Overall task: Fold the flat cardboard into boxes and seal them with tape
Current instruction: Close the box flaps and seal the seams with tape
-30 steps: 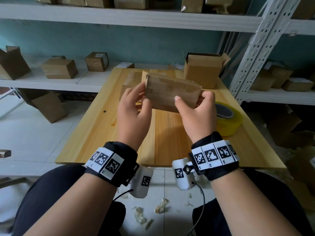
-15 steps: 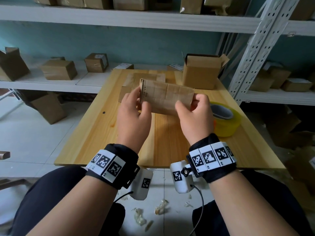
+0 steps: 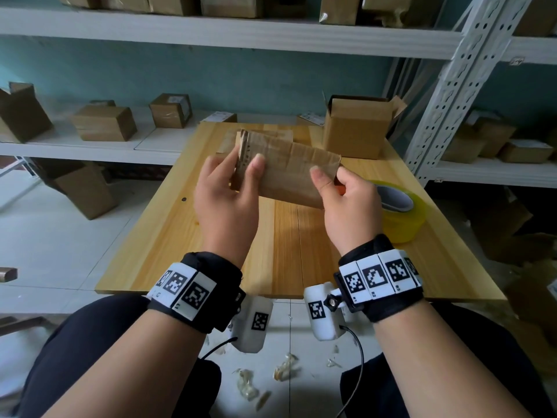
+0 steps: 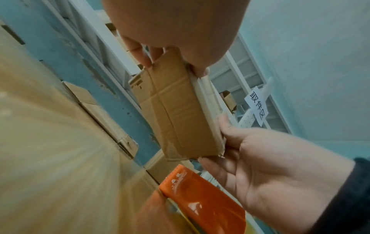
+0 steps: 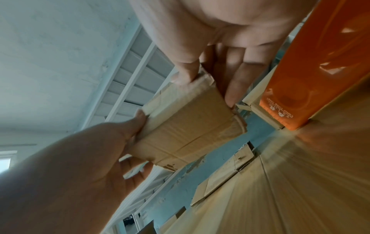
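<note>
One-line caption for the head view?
Both hands, left hand and right hand, hold a flat brown cardboard blank above the wooden table.

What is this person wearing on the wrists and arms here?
Forearms bare, no sleeves. Each wrist has a black band: left band, right band, each with white square tiles bearing black coded markers. A white camera pod with its own marker hangs under each wrist, trailing a thin black cable.

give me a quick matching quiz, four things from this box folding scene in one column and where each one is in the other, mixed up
Things:
1. flat cardboard
2. yellow tape roll
3. open box
4. paper scraps

Places:
A. on the floor between the knees
B. far right of the table
C. held in both hands
D. on the table beside the right hand

Pairs: 1-C, 2-D, 3-B, 4-A
</note>
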{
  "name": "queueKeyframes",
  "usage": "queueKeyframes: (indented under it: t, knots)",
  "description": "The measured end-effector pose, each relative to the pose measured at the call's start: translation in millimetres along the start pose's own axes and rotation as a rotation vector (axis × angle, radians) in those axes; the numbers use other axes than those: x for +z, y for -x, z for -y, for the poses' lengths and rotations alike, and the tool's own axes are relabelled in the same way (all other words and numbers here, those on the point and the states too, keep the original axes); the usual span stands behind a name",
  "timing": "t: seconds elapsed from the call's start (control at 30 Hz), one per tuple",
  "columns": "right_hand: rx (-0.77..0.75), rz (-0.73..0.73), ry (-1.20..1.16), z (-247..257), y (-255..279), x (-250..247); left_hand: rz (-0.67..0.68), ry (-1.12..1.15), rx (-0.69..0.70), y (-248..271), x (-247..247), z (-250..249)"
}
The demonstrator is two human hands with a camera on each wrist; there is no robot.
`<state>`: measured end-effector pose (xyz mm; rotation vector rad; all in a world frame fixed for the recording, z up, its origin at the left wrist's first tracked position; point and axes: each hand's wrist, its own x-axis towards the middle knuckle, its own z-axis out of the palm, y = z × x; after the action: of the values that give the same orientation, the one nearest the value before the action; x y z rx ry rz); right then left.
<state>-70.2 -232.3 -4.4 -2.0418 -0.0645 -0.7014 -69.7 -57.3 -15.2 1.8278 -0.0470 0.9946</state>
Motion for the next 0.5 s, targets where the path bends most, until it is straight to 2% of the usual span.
queueKeyframes:
  t: [0.1, 0.23, 0.37, 0.5]
  knots:
    - [0.011, -0.023, -0.076, -3.8, -2.4, 0.4, -0.006, 0.077, -0.044, -2.0, -2.1, 3.7]
    - [-0.010, -0.071, -0.082, -3.1, -2.8, -2.9, 0.004, 0.053, -0.079, -3.5, -4.4, 2.4]
    - [0.079, 0.054, -0.044, -1.7, -1.1, -1.6, 0.096, -0.038, -0.103, -1.8, -1.9, 3.3]
    - [0.006, 0.003, 0.024, -5.8, -3.3, -4.0, 0.128, -0.055, -0.131, 2.6, -1.6, 0.8]
